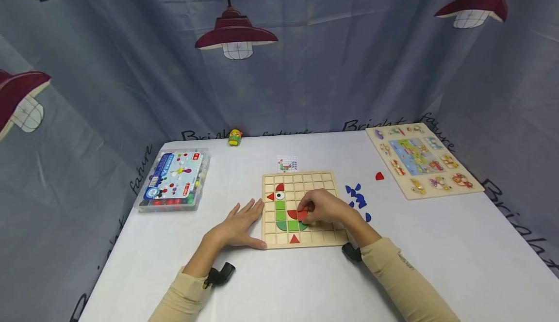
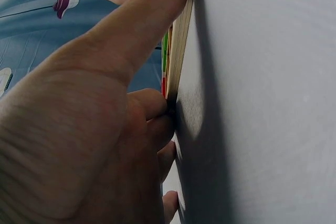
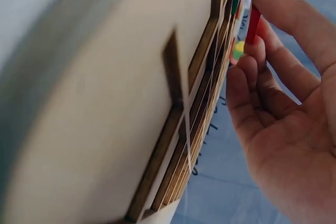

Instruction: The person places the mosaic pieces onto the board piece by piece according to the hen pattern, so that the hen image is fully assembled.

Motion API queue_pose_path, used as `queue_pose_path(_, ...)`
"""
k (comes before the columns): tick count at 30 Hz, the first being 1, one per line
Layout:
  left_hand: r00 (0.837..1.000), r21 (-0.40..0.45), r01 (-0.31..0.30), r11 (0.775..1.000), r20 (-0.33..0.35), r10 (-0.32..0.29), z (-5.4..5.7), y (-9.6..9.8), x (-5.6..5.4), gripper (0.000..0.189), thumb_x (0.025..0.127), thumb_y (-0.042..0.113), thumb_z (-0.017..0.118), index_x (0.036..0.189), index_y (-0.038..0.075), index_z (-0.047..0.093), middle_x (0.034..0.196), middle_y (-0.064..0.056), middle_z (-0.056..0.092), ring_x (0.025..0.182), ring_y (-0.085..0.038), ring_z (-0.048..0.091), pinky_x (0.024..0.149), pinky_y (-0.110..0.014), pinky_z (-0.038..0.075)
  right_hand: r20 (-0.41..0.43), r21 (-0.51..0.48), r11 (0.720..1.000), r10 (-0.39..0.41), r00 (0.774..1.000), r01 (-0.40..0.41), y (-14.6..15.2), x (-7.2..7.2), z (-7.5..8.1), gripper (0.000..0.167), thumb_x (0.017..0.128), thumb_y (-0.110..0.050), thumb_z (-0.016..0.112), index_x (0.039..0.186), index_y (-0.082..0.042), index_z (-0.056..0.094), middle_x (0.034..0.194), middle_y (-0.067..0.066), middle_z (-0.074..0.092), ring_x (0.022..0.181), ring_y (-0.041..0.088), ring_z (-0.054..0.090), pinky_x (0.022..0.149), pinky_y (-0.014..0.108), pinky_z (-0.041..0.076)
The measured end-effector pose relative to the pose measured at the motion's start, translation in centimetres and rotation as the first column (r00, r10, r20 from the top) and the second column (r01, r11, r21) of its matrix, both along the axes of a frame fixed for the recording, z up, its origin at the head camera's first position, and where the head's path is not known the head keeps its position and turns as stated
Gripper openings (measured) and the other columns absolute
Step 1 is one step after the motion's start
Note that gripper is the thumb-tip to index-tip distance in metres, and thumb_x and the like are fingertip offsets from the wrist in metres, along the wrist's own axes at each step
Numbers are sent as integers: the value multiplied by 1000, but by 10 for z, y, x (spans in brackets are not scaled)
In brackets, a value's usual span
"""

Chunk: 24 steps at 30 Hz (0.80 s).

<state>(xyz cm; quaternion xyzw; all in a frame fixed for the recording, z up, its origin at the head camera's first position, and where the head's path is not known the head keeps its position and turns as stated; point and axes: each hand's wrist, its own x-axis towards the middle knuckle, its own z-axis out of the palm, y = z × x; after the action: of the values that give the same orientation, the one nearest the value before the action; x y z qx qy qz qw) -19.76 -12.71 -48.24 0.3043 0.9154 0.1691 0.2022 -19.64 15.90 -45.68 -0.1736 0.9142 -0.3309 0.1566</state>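
Red piece (image 3: 253, 25) — pinched between right fingers (image 3: 289, 14), over gridded board (image 1: 318, 178)

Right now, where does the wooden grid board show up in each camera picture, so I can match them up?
Head: the wooden grid board lies just below and right of centre, partly under the right hand.
Left wrist: a thin, edge-on strip at upper centre, partly behind the left hand.
Right wrist: a slanting close-up across much of the left and centre.
Shared landmark: the blue-grey curtain, visible in all three.
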Motion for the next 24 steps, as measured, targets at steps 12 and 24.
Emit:
queue_pose_path(12, 1000, -3, 0, 1000, 4, 0, 2, 1, 1, 116, 72, 59, 77, 157, 10, 16, 165, -3, 12, 154, -23, 6, 125, -51, 2, -44, 28, 999, 34, 998, -33, 6, -7, -4, 25, 72, -18, 86, 94, -12, 75, 84, -3, 69, 75, 10, 55, 68, 22, 48)
queue_pose_path(24, 1000, 1, -10, 1000, 5, 10, -1, 1, 1, 116, 71, 59, 78, 156, 8, 17, 165, -5, 14, 154, -25, 7, 124, -52, 3, -45, 26, 999, 40, 998, -39, 9, -10, -8, 28, 71, -23, 87, 95, -13, 75, 85, -4, 68, 77, 10, 55, 69, 23, 48)
